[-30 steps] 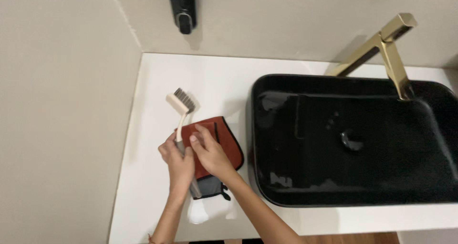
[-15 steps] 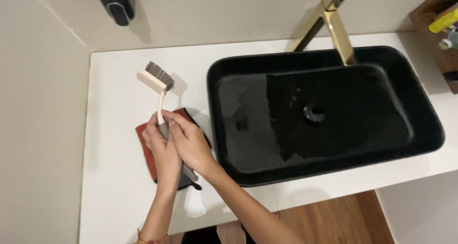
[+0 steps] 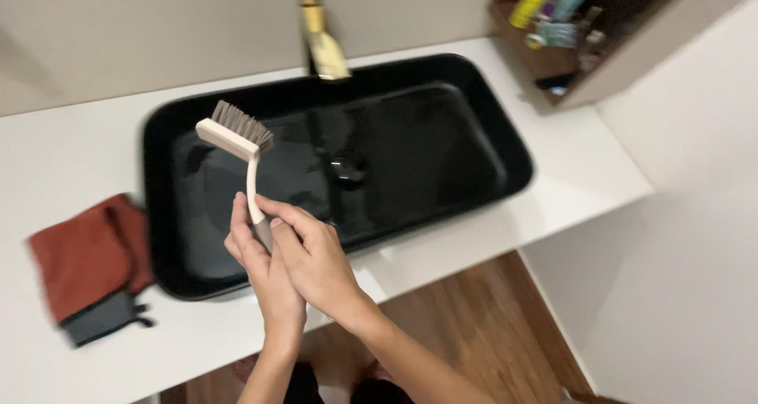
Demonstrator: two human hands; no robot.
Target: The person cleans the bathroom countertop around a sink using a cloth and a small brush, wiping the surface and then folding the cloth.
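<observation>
**Both hands grip the brush handle**

The left hand and right hand wrap their fingers tightly around the brush handle. Its bristle head is raised above the black sink, at its near left part. A red cloth lies on the counter.

Only 1 view was given, from a camera worn on the person's head. It looked steeply down and slightly forward over the front edge of the white countertop, close enough that both hands filled the lower middle. The frame sat tilted, so the black basin ran diagonally, and it was smeared with blur. At the top it reached the wall and a wooden shelf; at the bottom, the wooden floor.
</observation>
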